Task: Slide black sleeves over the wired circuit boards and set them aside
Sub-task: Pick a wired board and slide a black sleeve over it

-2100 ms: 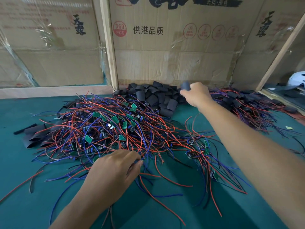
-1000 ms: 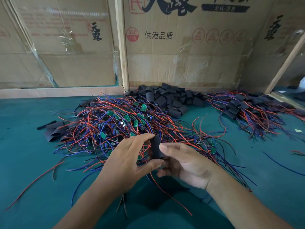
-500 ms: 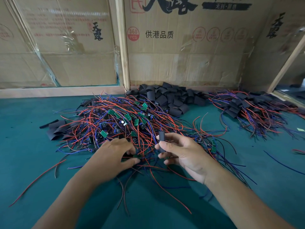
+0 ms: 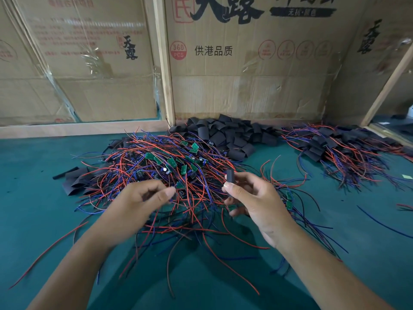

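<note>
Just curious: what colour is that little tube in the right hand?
Black sleeve, pinched by the right hand; head view.

workshop | cardboard cartons (image 4: pixel 245 63) | wired boards (image 4: pixel 169 166) heaped | green bench (image 4: pixel 33 209)

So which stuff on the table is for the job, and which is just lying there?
For the job:
- black sleeve, pinched in the right hand
- pile of wired circuit boards under the left hand
- heap of spare sleeves
- finished pile, far right

Just lying about:
- cardboard boxes
- loose blue wire
</note>
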Available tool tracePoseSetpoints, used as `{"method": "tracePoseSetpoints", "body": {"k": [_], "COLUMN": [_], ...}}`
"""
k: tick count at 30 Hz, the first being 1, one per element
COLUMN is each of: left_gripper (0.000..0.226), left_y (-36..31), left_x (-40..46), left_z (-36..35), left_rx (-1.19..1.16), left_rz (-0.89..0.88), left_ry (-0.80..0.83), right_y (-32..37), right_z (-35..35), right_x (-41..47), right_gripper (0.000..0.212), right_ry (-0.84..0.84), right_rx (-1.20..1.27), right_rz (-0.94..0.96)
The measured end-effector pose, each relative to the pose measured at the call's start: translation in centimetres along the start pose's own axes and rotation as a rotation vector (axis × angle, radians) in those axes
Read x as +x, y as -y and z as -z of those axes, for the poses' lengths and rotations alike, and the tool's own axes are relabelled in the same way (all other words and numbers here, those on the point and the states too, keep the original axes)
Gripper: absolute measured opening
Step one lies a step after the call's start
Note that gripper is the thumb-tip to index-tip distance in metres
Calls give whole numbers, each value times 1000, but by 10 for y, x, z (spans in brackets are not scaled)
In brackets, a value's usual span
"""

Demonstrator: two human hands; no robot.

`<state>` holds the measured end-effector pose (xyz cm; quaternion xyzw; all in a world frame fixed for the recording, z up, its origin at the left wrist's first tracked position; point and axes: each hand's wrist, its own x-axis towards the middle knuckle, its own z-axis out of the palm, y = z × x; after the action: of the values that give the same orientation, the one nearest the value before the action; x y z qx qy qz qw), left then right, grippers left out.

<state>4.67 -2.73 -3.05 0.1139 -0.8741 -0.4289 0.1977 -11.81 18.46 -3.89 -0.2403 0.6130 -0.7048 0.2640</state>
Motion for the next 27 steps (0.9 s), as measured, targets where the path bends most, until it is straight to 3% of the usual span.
{"method": "tracePoseSetpoints", "body": {"k": [4,8,11,15,23,27], "left_gripper": [46,43,38,33,31,35], "left_y": [-9,-17,-25,-31,-34,-31], "left_x": [0,-2,-2,-3,-2,2], "left_z": [2,-1,-5,-8,-14,-11], "left_rx": [-365,-602,-743,-812,-698,-862], "left_rz": [83,117,142,170,299,308], "left_ry": [-144,-144,-149,-143,-240,-275], "right_y": [-1,-3,-4,-3,0,0], "right_z": [1,8,11,14,17,14], "right_x": [0,1,3,4,6,4], "right_gripper": [20,30,35,32,27,27], "right_ry": [0,-98,-145,-168,-223,-182], "right_rx": [-62,-594,-809,-766,-699,-682], "right_rz": [166,472,552,509,477,471]}}
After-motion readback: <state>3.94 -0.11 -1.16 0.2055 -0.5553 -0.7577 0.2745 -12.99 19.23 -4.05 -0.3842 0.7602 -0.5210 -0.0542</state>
